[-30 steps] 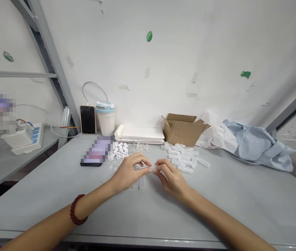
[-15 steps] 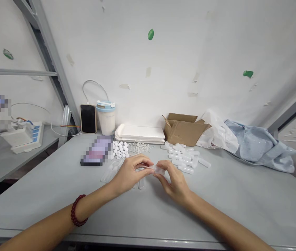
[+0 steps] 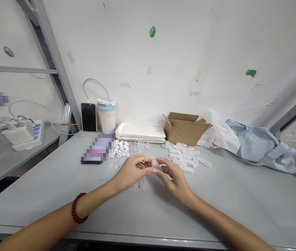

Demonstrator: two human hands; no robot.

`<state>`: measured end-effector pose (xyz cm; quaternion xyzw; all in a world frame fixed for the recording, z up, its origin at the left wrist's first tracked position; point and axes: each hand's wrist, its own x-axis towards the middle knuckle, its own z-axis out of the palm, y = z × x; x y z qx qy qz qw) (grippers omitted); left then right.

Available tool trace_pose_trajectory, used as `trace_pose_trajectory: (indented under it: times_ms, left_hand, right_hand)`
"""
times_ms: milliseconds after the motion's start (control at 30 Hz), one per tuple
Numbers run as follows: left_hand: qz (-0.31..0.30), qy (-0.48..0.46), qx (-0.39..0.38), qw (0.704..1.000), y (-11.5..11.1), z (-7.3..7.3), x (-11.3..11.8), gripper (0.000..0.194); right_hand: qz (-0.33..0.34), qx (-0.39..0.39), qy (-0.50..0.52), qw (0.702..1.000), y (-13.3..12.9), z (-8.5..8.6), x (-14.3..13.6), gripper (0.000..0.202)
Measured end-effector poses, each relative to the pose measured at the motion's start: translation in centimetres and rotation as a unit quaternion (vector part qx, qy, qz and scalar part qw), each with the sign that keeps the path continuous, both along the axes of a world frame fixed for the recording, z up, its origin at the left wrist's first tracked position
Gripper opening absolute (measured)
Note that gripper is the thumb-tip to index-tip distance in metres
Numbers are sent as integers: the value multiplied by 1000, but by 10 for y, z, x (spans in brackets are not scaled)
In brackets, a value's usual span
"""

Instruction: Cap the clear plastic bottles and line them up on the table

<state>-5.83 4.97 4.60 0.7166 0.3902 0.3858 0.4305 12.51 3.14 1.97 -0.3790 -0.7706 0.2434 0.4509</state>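
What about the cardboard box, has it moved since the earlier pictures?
No. Against the desk, the box stays put, just right of the white stack; only the camera view shifts slightly.

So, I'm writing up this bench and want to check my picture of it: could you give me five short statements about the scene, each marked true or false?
1. The left hand and right hand both have fingers on a clear piece. True.
2. The bracelet is blue. False: the bracelet is dark red.
3. The cup stands beside the dark phone. True.
4. The box is left of the white stack. False: the box is right of the white stack.
5. The caps lie left of the strings. True.
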Motion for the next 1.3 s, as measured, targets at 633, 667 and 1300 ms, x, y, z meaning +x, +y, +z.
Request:
trace_pose_trajectory:
  times_ms: [633,667,1300]
  left_hand:
    - [32,130,341,931,-6,-8,-2,14]
    - [21,138,362,922,-7,-9,-2,18]
    - [6,205,400,893,-12,-13,6,45]
  right_hand:
    - [123,-268,168,941,5,8,3,27]
    - [130,-278,177,935,6,8,3,27]
    - [189,-378,259,868,9,6,2,31]
